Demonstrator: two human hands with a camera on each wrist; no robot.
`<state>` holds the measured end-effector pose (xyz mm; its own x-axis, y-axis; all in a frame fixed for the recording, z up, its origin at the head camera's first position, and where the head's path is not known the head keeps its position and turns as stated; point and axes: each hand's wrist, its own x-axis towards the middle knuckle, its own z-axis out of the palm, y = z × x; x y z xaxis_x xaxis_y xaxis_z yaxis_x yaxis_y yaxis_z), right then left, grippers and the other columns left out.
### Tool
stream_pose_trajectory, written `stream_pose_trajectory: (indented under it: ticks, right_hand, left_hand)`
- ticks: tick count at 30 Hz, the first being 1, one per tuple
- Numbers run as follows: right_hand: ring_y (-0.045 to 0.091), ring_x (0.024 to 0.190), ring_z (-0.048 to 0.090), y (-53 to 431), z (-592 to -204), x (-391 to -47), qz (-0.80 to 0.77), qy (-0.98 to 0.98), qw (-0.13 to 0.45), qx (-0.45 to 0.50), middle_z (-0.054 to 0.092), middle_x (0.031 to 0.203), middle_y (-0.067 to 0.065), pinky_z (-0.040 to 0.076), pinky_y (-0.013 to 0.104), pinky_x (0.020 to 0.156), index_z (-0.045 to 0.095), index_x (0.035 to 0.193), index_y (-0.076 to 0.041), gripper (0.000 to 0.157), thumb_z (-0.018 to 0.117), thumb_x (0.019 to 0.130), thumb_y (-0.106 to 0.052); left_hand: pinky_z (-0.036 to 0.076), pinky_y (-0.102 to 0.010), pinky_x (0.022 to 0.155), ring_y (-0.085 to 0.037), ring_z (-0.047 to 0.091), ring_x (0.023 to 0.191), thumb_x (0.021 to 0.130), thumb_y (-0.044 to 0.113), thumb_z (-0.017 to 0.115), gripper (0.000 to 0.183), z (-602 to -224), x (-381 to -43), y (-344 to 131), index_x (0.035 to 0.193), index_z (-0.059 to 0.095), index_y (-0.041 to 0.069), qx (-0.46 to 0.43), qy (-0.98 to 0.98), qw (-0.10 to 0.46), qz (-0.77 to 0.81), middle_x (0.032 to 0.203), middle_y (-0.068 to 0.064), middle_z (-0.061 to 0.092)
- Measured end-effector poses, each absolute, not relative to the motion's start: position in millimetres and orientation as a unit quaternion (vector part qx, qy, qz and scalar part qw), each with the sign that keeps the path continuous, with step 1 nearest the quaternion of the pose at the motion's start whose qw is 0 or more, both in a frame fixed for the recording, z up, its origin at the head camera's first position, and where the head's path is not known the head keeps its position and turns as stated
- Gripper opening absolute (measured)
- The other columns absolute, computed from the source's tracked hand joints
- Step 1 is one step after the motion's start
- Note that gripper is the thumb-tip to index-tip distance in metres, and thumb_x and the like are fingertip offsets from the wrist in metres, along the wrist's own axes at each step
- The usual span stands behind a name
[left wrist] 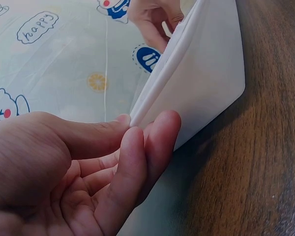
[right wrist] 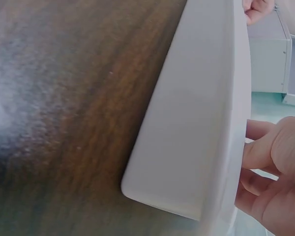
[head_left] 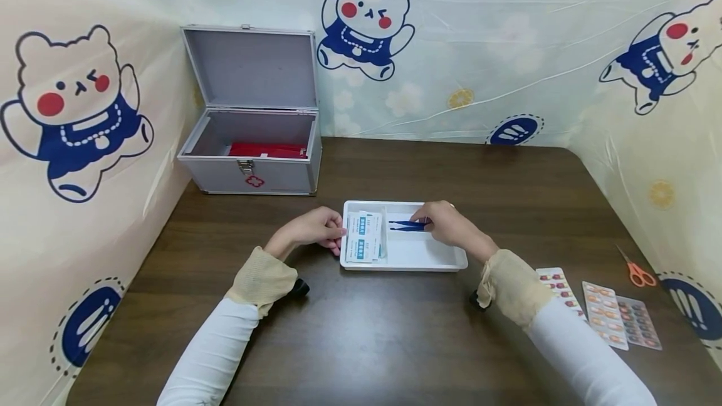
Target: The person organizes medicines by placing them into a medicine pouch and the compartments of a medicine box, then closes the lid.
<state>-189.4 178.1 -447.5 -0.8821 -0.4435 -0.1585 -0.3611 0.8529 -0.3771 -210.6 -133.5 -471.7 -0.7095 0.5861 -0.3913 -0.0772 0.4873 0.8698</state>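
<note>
The white tray [head_left: 423, 252] on the table [head_left: 361, 337] is pinched at its left rim by the left hand [head_left: 313, 229]; probably light and stiff, it should be steadied easily there. Flat packets [head_left: 363, 237], likely light and easily bent, are laid in its left section. Farther right, blue tweezers [head_left: 416, 227] inside the tray are pinched by the right hand [head_left: 448, 224]; probably springy and slippery, they are best held at the right end.

The right hand [head_left: 448, 223] hides part of the blue tweezers [head_left: 416, 227]; the packets [head_left: 363, 237] bear unreadably small print.
</note>
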Motion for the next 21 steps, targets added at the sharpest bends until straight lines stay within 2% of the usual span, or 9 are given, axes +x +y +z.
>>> stream_pose_trajectory:
  ticks: [4, 6, 9, 14, 16, 21]
  right_hand:
    - [0.027, 0.106, 0.067, 182, -446, -192, -0.162, 0.949, 0.126, -0.238, 0.072, 0.117, 0.014, 0.054, 0.045, 0.099, 0.074, 0.115, -0.005, 0.038, 0.059, 0.087, 0.016]
    - [0.023, 0.096, 0.065, 184, -447, -193, -0.165, 0.947, 0.131, -0.242, 0.073, 0.112, 0.012, 0.056, 0.039, 0.091, 0.075, 0.113, -0.005, 0.04, 0.056, 0.086, 0.018]
    - [0.02, 0.085, 0.06, 189, -446, -193, -0.176, 0.945, 0.133, -0.243, 0.074, 0.106, 0.011, 0.052, 0.033, 0.078, 0.075, 0.11, -0.005, 0.04, 0.055, 0.085, 0.018]
    - [0.021, 0.092, 0.065, 202, -439, -188, -0.207, 0.941, 0.12, -0.24, 0.074, 0.11, 0.012, 0.057, 0.038, 0.083, 0.073, 0.113, -0.004, 0.024, 0.061, 0.094, 0.002]
    - [0.023, 0.096, 0.067, 211, -434, -186, -0.219, 0.942, 0.106, -0.233, 0.073, 0.112, 0.013, 0.057, 0.042, 0.086, 0.072, 0.116, -0.004, 0.022, 0.062, 0.096, -0.004]
    - [0.025, 0.099, 0.068, 246, -425, -179, -0.232, 0.949, 0.053, -0.208, 0.073, 0.112, 0.014, 0.058, 0.046, 0.087, 0.07, 0.118, -0.003, 0.023, 0.061, 0.097, -0.005]
  left_hand:
    - [0.056, -0.02, 0.06, -0.011, 0.067, 0.062, 0.1, 0.005, 0.056, 0.011, -471, -210, -131, 0.096, 0.057, -0.004, 0.16, 0.79, 0.347, 0.479, 0.073, -0.006, 0.067]
    - [0.056, -0.021, 0.06, -0.011, 0.067, 0.062, 0.1, 0.005, 0.056, 0.01, -471, -210, -130, 0.096, 0.057, -0.004, 0.159, 0.79, 0.347, 0.48, 0.073, -0.007, 0.067]
    - [0.057, -0.021, 0.061, -0.011, 0.067, 0.062, 0.1, 0.005, 0.056, 0.01, -471, -209, -128, 0.096, 0.056, -0.004, 0.159, 0.79, 0.348, 0.479, 0.074, -0.007, 0.067]
    - [0.057, -0.023, 0.063, -0.012, 0.068, 0.064, 0.1, 0.006, 0.057, 0.012, -471, -209, -127, 0.097, 0.056, -0.005, 0.165, 0.789, 0.351, 0.477, 0.075, -0.008, 0.068]
    - [0.058, -0.023, 0.063, -0.012, 0.068, 0.064, 0.1, 0.007, 0.057, 0.012, -470, -210, -128, 0.097, 0.056, -0.005, 0.165, 0.792, 0.349, 0.473, 0.077, -0.009, 0.068]
    - [0.059, -0.024, 0.065, -0.013, 0.068, 0.065, 0.1, 0.008, 0.058, 0.013, -470, -211, -132, 0.099, 0.057, -0.005, 0.161, 0.798, 0.347, 0.465, 0.079, -0.01, 0.068]
